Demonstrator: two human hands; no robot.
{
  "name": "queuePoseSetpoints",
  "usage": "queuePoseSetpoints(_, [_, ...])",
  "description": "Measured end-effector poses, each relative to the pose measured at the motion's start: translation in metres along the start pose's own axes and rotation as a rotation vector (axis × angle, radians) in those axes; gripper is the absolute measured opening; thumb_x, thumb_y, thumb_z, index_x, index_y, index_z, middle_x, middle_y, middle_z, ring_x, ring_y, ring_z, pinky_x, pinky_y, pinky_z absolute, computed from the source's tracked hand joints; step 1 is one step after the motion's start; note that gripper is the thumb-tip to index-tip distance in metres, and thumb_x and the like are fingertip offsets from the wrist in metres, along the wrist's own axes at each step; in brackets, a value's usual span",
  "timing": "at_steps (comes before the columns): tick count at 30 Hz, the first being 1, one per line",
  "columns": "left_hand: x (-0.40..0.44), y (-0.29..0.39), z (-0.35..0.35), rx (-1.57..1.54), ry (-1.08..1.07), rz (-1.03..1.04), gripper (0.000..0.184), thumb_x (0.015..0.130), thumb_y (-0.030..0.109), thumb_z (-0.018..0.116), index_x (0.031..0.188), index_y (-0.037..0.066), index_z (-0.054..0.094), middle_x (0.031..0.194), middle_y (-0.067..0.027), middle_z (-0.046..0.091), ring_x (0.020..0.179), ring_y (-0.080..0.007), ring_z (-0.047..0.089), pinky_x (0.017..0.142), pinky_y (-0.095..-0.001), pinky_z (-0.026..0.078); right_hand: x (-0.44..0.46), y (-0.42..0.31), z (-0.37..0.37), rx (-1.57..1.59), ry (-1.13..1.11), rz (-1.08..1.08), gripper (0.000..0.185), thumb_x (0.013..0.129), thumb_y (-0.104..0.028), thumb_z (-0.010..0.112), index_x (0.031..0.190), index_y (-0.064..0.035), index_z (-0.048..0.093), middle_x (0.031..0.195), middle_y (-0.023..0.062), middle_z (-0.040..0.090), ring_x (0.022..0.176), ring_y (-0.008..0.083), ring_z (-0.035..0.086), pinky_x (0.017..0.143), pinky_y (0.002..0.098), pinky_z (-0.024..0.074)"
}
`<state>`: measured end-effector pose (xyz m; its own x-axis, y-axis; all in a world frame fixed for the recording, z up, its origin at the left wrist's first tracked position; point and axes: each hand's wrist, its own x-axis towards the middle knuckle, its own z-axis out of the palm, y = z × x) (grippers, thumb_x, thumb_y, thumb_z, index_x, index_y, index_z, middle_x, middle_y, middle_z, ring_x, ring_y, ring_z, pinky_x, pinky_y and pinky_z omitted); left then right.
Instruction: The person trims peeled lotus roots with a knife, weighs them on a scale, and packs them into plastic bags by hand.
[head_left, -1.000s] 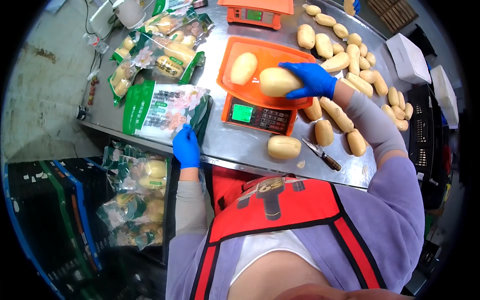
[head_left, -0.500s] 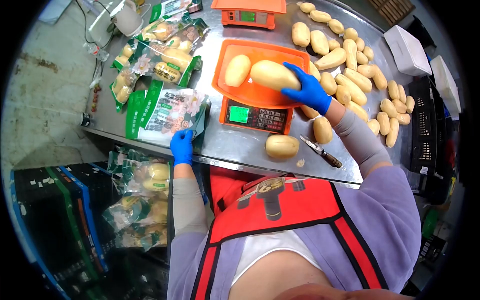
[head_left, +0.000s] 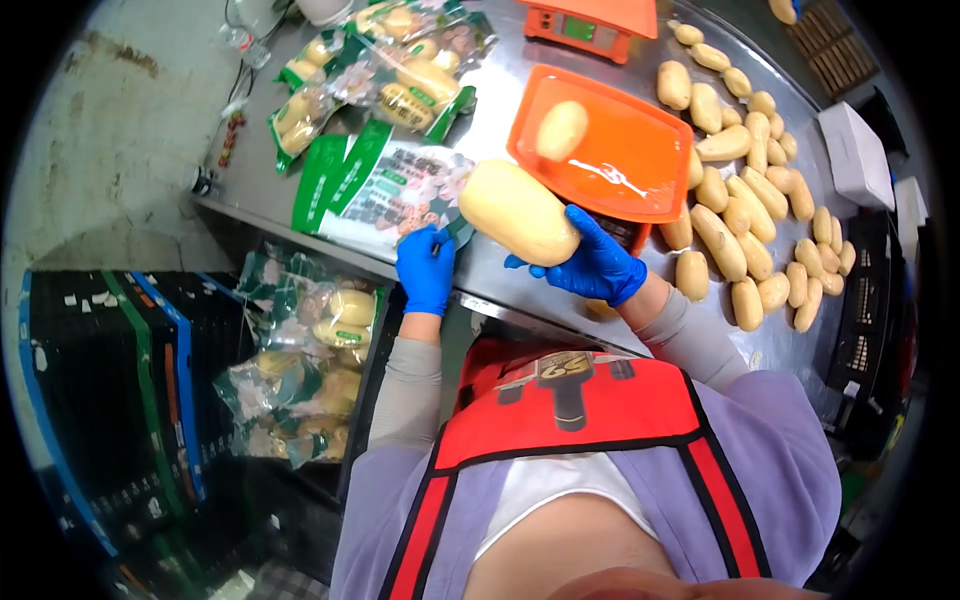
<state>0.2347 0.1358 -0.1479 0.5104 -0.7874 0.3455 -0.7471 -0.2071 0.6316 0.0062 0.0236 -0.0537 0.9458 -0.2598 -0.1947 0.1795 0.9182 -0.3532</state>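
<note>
My right hand (head_left: 598,262), in a blue glove, is closed around one end of a large peeled lotus root (head_left: 515,212). It holds the root in the air between the orange scale tray (head_left: 640,190) and a flat printed bag. My left hand (head_left: 426,270), also gloved, has its fingers pinched on the near edge of that green-and-white plastic bag (head_left: 385,190). A smaller lotus root piece (head_left: 562,130) lies in the tray. The scale's display is hidden behind the held root and my right hand.
Filled lotus root bags (head_left: 405,75) lie at the back left. Many loose roots (head_left: 745,200) cover the table's right side. A second orange scale (head_left: 590,28) stands behind. Below the table edge, a crate holds packed bags (head_left: 300,370). A white box (head_left: 855,155) sits far right.
My right hand has lifted the large lotus root out of the scale tray and brought it left and nearer me. My left hand stays at the bag's edge. The camera view has shifted.
</note>
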Motion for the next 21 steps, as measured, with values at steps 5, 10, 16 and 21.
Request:
queuePoseSetpoints(5, [0.009, 0.012, -0.029, -0.418, 0.051, -0.218, 0.013, 0.081, 0.009, 0.061, 0.091, 0.002, 0.059, 0.106, -0.0128, 0.061, 0.090, -0.0239, 0.057, 0.082, -0.0354, 0.044, 0.048, 0.033, -0.012, -0.378, 0.189, -0.004, 0.056, 0.086, -0.035, 0.059, 0.130, -0.0054, 0.041, 0.110, 0.0114, 0.057, 0.091, 0.0169, 0.058, 0.071, 0.0253, 0.0503])
queuePoseSetpoints(10, [0.012, -0.009, -0.042, -0.550, -0.057, -0.325, 0.014, 0.089, 0.010, 0.054, 0.098, -0.001, 0.056, 0.122, -0.0136, 0.054, 0.103, -0.0196, 0.052, 0.089, -0.0317, 0.041, 0.065, 0.067, -0.030, -1.105, 0.284, -0.283, 0.064, 0.081, -0.029, 0.068, 0.131, -0.0005, 0.040, 0.116, 0.0110, 0.054, 0.107, 0.0188, 0.052, 0.093, 0.0301, 0.0413])
queuePoseSetpoints(16, [0.033, 0.025, -0.057, -0.218, -0.151, 0.233, 0.016, 0.077, 0.004, 0.060, 0.092, 0.004, 0.055, 0.120, -0.0179, 0.053, 0.114, -0.0365, 0.046, 0.100, -0.0462, 0.030, 0.084, 0.074, -0.011, -0.570, 0.552, -0.392, 0.058, 0.083, -0.030, 0.064, 0.132, -0.0075, 0.040, 0.115, 0.0076, 0.054, 0.100, 0.0154, 0.054, 0.079, 0.0316, 0.0484])
queuePoseSetpoints(21, [0.042, 0.030, -0.054, -0.191, -0.161, 0.236, 0.015, 0.081, 0.007, 0.056, 0.096, 0.007, 0.054, 0.126, -0.0147, 0.052, 0.122, -0.0360, 0.040, 0.105, -0.0513, 0.018, 0.072, 0.043, -0.004, -1.839, 0.337, -0.367, 0.070, 0.074, -0.040, 0.065, 0.133, -0.0104, 0.041, 0.109, 0.0222, 0.055, 0.095, 0.0352, 0.057, 0.082, 0.0411, 0.0463])
